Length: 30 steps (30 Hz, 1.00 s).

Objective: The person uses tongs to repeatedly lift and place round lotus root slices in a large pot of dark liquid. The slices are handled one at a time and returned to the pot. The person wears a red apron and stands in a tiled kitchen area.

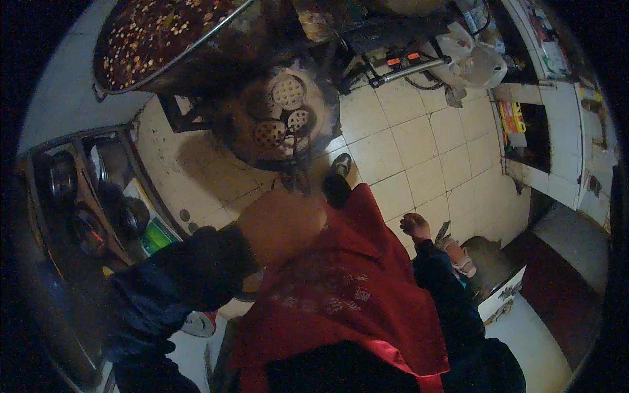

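Observation:
My left hand is large, dim and blurred, in front of my red apron; its fingers cannot be made out, and whether it holds something is unclear. Beyond it stands a dark round stove with perforated round coal briquettes on top. My right hand hangs low at the apron's right side, over the tiled floor, its fingers loosely curled and slightly apart with nothing visible in them. A large metal pot at the upper left holds a dark red mixture with many pale seeds or bits.
An open drawer unit with dark containers stands at the left. A metal frame with a bar and a clear plastic bag are at the upper right. White cabinets line the right. One shoe stands beside the stove.

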Each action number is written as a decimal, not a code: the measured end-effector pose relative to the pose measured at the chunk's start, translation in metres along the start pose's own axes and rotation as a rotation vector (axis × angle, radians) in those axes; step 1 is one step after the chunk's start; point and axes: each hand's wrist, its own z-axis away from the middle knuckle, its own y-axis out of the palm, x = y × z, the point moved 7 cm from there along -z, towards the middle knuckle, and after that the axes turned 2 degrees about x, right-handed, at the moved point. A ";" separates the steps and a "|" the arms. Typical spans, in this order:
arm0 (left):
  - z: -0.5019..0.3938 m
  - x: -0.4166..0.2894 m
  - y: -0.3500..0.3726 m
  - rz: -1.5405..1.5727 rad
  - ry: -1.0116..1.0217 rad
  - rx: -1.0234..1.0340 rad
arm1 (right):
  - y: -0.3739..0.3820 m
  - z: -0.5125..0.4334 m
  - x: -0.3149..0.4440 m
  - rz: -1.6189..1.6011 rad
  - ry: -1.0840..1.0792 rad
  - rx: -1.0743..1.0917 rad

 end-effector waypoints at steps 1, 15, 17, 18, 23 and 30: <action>0.001 -0.002 0.000 -0.044 0.050 0.008 | 0.004 0.001 0.004 -0.040 -0.013 0.009; 0.008 0.042 -0.023 -0.223 0.196 -0.257 | 0.002 0.004 -0.014 -0.001 0.051 -0.015; 0.006 0.054 -0.036 -0.190 0.167 -0.428 | -0.002 0.005 -0.021 -0.053 0.065 -0.034; 0.004 0.060 -0.038 -0.173 0.121 -0.438 | -0.003 0.004 -0.023 -0.081 0.055 -0.049; 0.009 0.077 -0.047 -0.130 -0.118 -0.538 | 0.001 -0.003 -0.029 -0.200 0.058 0.052; 0.010 0.067 -0.044 -0.085 -0.198 -0.587 | 0.005 0.002 -0.018 -0.049 0.005 0.005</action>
